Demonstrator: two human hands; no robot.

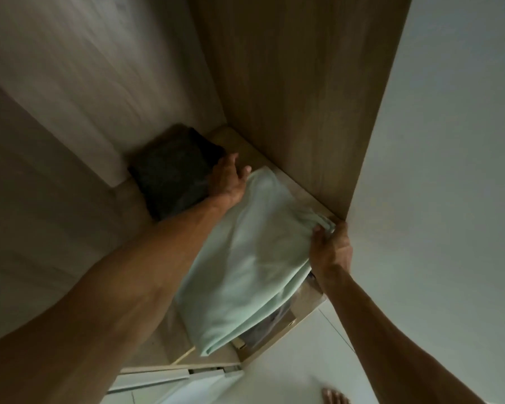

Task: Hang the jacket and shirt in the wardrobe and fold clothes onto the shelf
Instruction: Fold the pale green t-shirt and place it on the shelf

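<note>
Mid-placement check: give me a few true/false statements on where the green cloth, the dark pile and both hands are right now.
1. The pale green cloth and a dark folded pile are side by side on the shelf. True.
2. The right hand is clear of the cloth. False: it grips the cloth's right corner.
3. The dark pile sits on top of the green cloth. False: it sits beside it, to the left.
4. The left hand is at the cloth's far end. True.

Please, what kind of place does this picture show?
Probably the inside of a home wardrobe, perhaps in a bedroom: a tall wooden side panel, a wooden shelf, a dark garment folded on it, and a pale green cloth held beside it.
</note>
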